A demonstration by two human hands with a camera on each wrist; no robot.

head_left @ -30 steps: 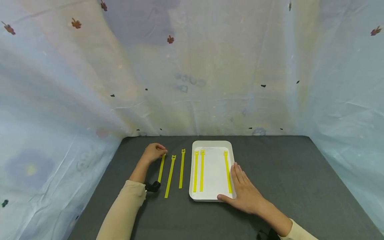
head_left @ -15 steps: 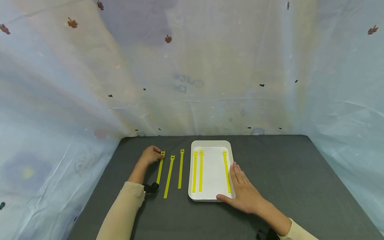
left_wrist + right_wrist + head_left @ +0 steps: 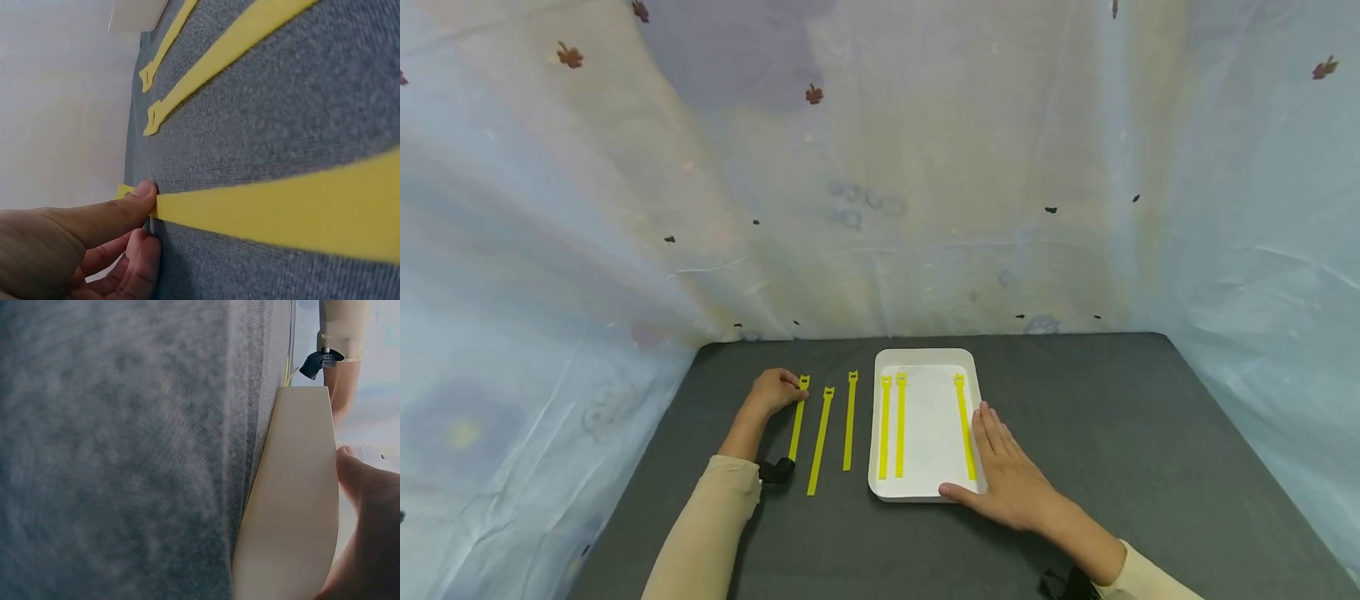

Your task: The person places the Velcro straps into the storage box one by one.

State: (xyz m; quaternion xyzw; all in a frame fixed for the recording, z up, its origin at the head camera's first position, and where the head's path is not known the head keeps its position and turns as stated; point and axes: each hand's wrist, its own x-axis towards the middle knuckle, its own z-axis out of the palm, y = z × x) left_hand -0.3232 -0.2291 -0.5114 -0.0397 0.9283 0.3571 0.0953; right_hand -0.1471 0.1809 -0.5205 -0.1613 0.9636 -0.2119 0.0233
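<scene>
My left hand is at the far left of the strips, pinching the leftmost yellow strap-style cable tie just below its slotted head. In the left wrist view the thumb lies over that cable tie, the other fingers curl beneath, and part of the head is hidden. My right hand rests against the right side of a white tray, fingers straight and thumb over the near rim. Inside the tray lie three more yellow cable ties, two at the left and one at the right.
Two further yellow cable ties, a middle one and one nearer the tray, lie on the dark grey tablecloth. A pale patterned curtain hangs behind and at both sides of the table.
My left thumb and fingers have shifted slightly down from the top end of the leftmost cable tie, so its slotted head now shows. The right hand stays against the tray.
</scene>
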